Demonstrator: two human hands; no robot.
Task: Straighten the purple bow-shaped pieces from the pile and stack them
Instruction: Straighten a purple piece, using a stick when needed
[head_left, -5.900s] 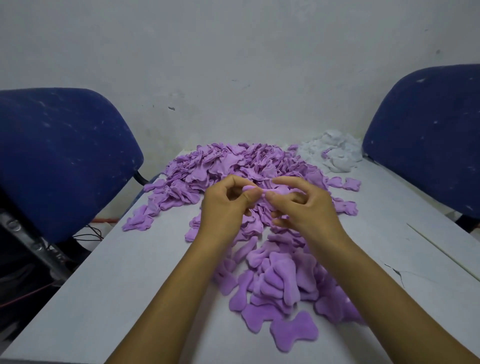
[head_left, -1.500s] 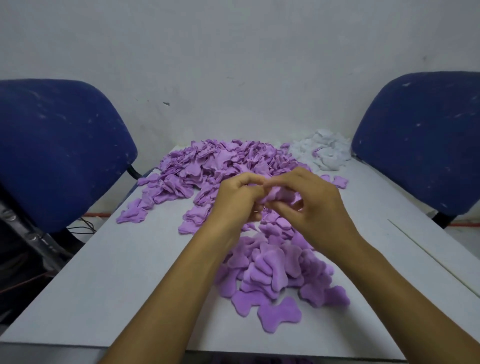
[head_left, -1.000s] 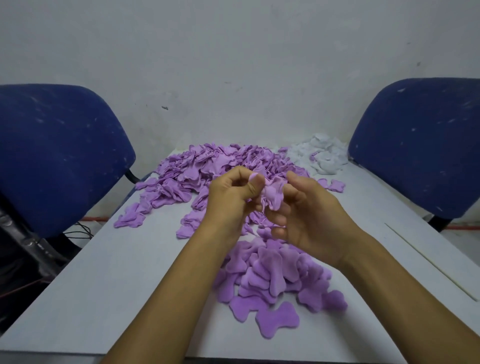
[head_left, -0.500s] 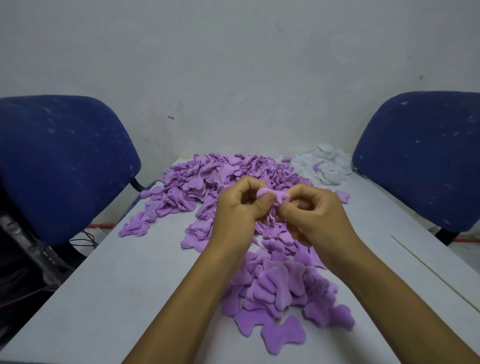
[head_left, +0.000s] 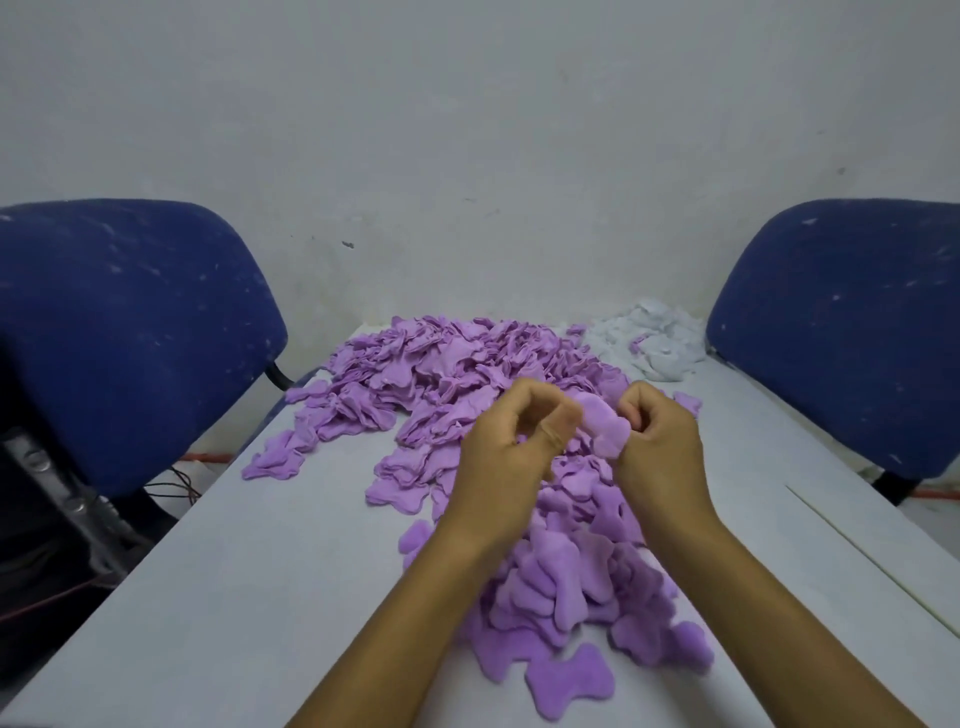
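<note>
Straightening is in hand: left hand (head_left: 511, 441) and right hand (head_left: 660, 441) pinch one purple piece (head_left: 602, 428) taut; next, lay it on the stack (head_left: 566, 587) at 6 o'clock.

We see a blue chair back (head_left: 119, 332) off the desk's (head_left: 249, 587) left edge and another blue chair back (head_left: 852, 322) off its right edge. A heap of white fabric scraps (head_left: 652, 340) sits at the far right corner, below a pale wall (head_left: 467, 130).
</note>
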